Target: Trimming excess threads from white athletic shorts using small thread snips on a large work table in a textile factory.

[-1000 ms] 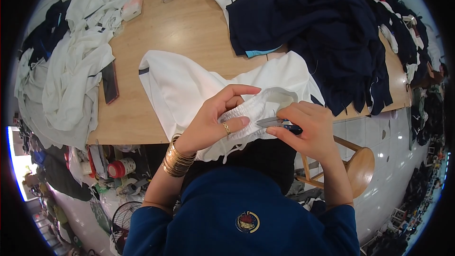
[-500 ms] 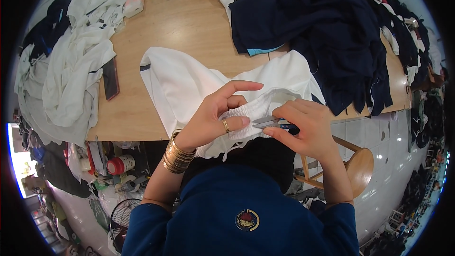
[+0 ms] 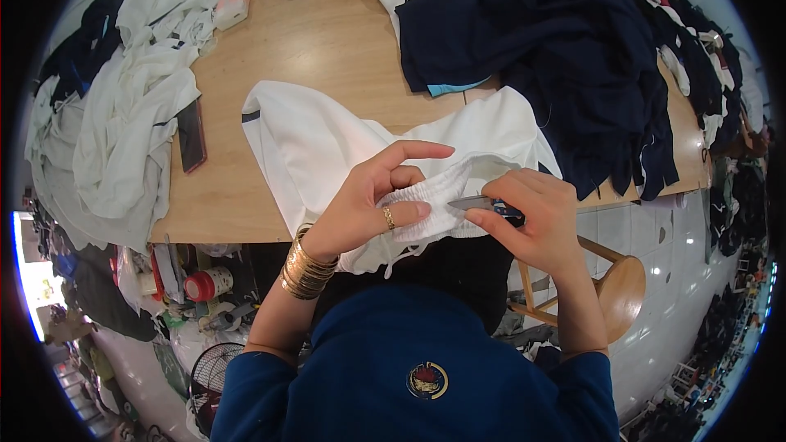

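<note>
White pants (image 3: 307, 135) with a gathered elastic waistband (image 3: 446, 188) lie across the table's near edge, the waist opening toward me. My left hand (image 3: 356, 205) pinches the waistband, thumb on top, index finger stretched out above the cloth. In my right hand (image 3: 536, 213) is a pair of small thread snips (image 3: 471, 203) with dark handles. Their blades look closed together and point left, over the waistband close to my left thumb; whether the tip touches the cloth I cannot tell. A white drawstring (image 3: 389, 266) dangles below the band.
Dark navy garments (image 3: 565, 65) are heaped at the right of the wooden table (image 3: 270, 57), and white garments (image 3: 135, 115) at the left beside a phone (image 3: 191, 137). A wooden stool (image 3: 620, 297) stands at lower right, a fan (image 3: 214, 376) at lower left.
My right hand has moved slightly right with the snips. Their blades, apart before, now look closed together. My left hand and the pants stay put.
</note>
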A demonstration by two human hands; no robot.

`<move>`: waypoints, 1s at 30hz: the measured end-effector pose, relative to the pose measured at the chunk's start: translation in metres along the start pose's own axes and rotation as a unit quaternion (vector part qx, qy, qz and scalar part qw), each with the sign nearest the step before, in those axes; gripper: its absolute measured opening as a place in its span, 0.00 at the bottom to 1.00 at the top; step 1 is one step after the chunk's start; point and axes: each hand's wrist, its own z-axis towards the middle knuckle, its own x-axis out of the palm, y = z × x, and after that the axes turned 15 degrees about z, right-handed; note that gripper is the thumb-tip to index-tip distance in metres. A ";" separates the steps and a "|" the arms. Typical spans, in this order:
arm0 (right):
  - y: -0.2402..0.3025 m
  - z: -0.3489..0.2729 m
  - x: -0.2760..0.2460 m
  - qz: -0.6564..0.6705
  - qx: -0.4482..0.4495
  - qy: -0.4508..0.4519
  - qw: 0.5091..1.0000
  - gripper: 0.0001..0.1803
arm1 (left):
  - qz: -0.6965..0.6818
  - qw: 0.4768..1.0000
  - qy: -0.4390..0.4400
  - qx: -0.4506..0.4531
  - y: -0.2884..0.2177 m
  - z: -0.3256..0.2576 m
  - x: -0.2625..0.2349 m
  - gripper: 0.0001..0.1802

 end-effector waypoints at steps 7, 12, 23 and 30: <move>0.002 -0.006 -0.001 0.035 0.022 -0.001 0.999 0.14 | 0.042 0.999 0.003 0.002 -0.007 0.000 0.000 0.39; 0.003 -0.009 -0.001 0.029 0.029 0.009 0.999 0.14 | 0.005 1.000 0.002 0.019 -0.007 0.000 0.002 0.45; 0.004 -0.010 -0.003 0.010 0.025 0.016 1.000 0.14 | 0.043 0.999 0.008 0.016 -0.010 -0.001 -0.001 0.46; 0.006 -0.011 0.003 0.061 0.100 -0.030 0.993 0.14 | 0.042 0.999 0.004 0.018 -0.008 -0.001 -0.001 0.45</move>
